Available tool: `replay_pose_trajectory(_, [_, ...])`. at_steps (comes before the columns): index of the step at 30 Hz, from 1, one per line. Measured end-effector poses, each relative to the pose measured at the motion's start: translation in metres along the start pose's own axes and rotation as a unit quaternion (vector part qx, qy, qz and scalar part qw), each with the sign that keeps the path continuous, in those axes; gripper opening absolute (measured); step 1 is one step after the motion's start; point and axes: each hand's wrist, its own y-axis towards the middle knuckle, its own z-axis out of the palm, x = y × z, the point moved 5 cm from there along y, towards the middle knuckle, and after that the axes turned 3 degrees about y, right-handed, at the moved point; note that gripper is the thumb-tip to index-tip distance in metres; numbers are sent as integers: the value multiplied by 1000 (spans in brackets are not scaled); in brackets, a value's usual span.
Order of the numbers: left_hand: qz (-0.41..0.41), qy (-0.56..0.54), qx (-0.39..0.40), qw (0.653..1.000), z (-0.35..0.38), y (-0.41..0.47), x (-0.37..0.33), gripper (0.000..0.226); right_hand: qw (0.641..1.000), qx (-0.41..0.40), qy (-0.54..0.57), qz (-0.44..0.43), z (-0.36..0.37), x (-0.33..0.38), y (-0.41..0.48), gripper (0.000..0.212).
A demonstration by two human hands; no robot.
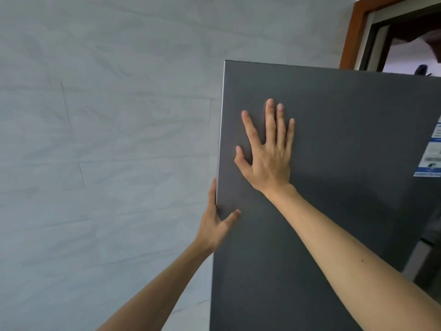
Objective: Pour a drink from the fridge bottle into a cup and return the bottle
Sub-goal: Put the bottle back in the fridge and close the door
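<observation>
The right hand [269,158] lies flat against the front of the fridge door [346,139], palm down on the surface, its fingers [270,120] straight and spread, pointing up, with the thumb held out towards the door's left edge. It sits in the upper left part of the door, and the bare forearm runs down and to the right across the door's face.

The left hand [216,225] grips the door's left edge, lower than the right hand. Its thumb [232,215] presses on the front face just inside the edge, while the fingers go round behind the edge; only the side of one shows along the thin pale strip there. Its forearm comes up from the bottom of the view, left of the door.

The fridge door is dark grey, matt and plain, and fills the right half of the view, leaning a little in this wide-angle shot. Whether it is fully closed cannot be told.

At the door's right edge is a blue and white sticker [430,154] with printed lines and a small round mark; it is cut off by the frame and too small to read.

Left of the door is a pale grey tiled wall [107,139]. Above the door's top right corner is a brown wooden door frame [353,29] around a dark opening
</observation>
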Motion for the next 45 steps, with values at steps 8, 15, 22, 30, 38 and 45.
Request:
replay_pose_trajectory(8, [5, -18, -8, 1000, 3, 22, 10, 85, 999, 16, -33, 3, 29, -4, 6, 67])
replay_pose_trajectory(15, [8, -25, -11, 1000, 3, 45, 23, 81, 998, 20, -53, 1, 51, -9, 9, 66])
replay_pose_trajectory(22, [11, -29, -18, 999, 4, 60, 34, 81, 997, 17, -72, -4, 67, -13, 11, 65])
replay_pose_trajectory(30, [16, -20, -24, 999, 4, 62, 39, 79, 997, 10, -78, 0, 66, -12, 10, 65])
replay_pose_trajectory(38, [28, -11, -19, 999, 3, 65, 39, 81, 997, 6, -76, 9, 63, -11, 13, 64])
replay_pose_trajectory(45, [20, -19, 5, 1000, 1, 64, 40, 83, 996, 1, -89, 9, 63, -9, 13, 64])
